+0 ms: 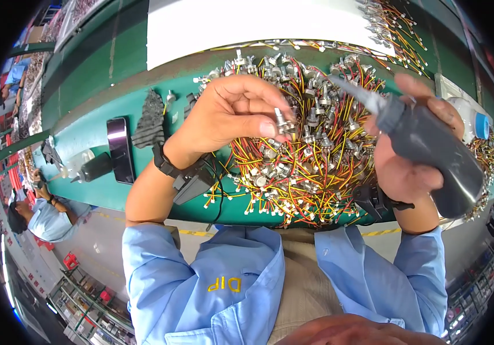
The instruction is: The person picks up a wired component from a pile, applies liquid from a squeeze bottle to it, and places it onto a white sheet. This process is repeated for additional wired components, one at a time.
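My left hand (227, 115) pinches a small potentiometer (283, 124) between thumb and fingers, its metal shaft pointing up. My right hand (399, 158) is wrapped around a dark squeeze bottle (439, 152). The bottle is tilted, and its long tapered nozzle points up and left, above the pile and apart from the held part. Below and beyond both hands spreads a heap of wired potentiometers (316, 167), with red, yellow and black leads ending in white connectors.
A phone (121, 150), a crumpled dark cloth (150, 119) and another dark bottle (94, 168) lie left on the green bench. A white sheet (258, 26) lies beyond the heap, with more wired parts at its right. A blue-capped container (480, 125) stands right. Another person (57, 218) sits far left.
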Demonstrator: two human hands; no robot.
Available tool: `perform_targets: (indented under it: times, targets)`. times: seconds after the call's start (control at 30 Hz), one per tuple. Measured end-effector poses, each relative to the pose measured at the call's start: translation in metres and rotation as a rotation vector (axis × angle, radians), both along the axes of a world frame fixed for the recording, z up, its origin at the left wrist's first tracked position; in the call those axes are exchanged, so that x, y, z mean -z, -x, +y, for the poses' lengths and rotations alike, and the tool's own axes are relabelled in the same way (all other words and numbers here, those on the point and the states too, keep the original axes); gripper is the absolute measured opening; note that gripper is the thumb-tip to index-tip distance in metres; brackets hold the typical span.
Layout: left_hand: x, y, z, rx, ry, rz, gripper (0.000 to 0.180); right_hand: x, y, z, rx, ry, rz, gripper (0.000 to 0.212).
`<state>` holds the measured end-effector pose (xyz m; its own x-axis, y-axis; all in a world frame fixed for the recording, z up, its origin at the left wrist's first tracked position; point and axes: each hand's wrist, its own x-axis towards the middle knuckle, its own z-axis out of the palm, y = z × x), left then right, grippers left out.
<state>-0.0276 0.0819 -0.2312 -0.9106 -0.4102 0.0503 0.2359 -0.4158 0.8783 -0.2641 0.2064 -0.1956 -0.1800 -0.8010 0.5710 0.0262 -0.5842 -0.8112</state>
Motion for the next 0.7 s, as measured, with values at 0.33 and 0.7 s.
perform_targets:
  times: [0.33, 0.7]
  targets:
    - [-0.030, 0.008, -0.087, -0.390, -0.205, 0.220, 0.014, 0.009, 0.023, 0.016, 0.311, -0.012, 0.075, 0.054]
    - [0.008, 0.243, -0.231, -0.339, 0.674, -0.091, 0.018, 0.016, 0.035, 0.025, 0.366, 0.129, 0.068, 0.049]
